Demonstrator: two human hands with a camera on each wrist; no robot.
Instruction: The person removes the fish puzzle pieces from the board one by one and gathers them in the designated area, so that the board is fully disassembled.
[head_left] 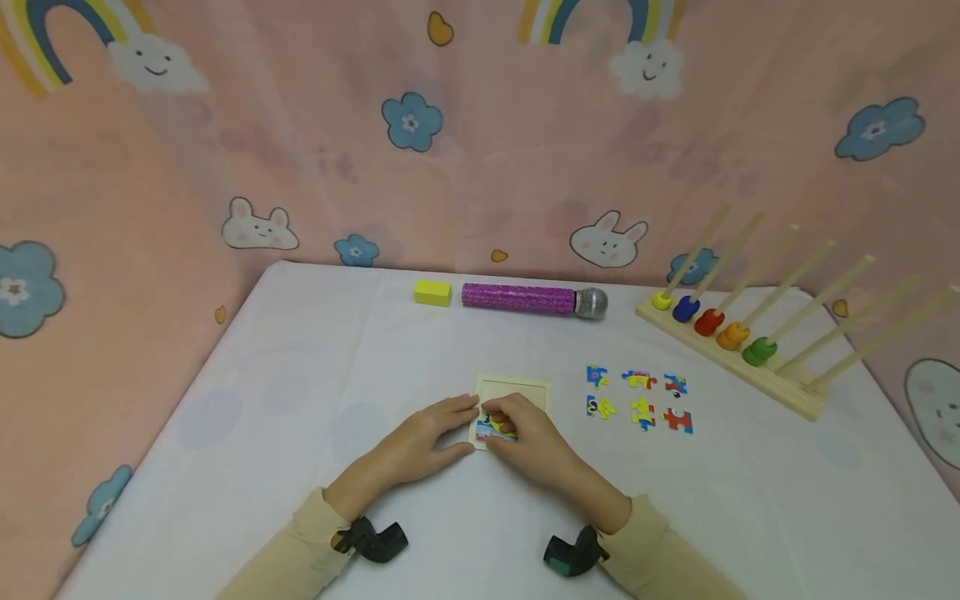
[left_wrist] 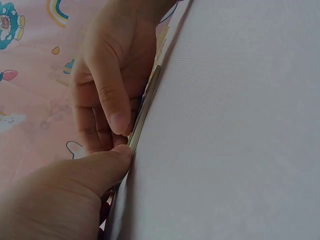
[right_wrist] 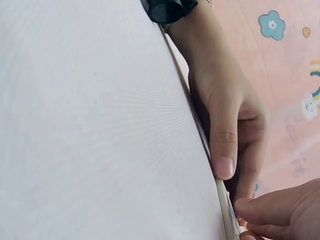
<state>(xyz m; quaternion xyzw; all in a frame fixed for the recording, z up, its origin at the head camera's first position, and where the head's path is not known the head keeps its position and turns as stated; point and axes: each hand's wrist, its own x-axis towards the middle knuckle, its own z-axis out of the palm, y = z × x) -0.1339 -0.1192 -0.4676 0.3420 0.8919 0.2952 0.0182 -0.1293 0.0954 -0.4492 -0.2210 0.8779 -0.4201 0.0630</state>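
Note:
A small light wooden puzzle tray (head_left: 525,388) lies on the table with several colourful pieces (head_left: 487,430) in its lower left. My left hand (head_left: 422,440) holds the tray at its left side, thumb by the near corner and fingers farther up. Over the tray, my right hand (head_left: 531,433) has its fingers curled, with thumb and index finger about a puzzle piece that they mostly hide. In the left wrist view the left thumb (left_wrist: 117,156) presses at the tray's edge (left_wrist: 146,107). More loose puzzle pieces (head_left: 640,396) lie in two rows to the right.
A yellow block (head_left: 432,292) and a purple glittery microphone (head_left: 519,299) lie toward the back. At the right stands a wooden peg rack (head_left: 780,387) with tall slanting rods and coloured beads. A patterned pink cloth (head_left: 480,167) hangs behind the white table (head_left: 262,400).

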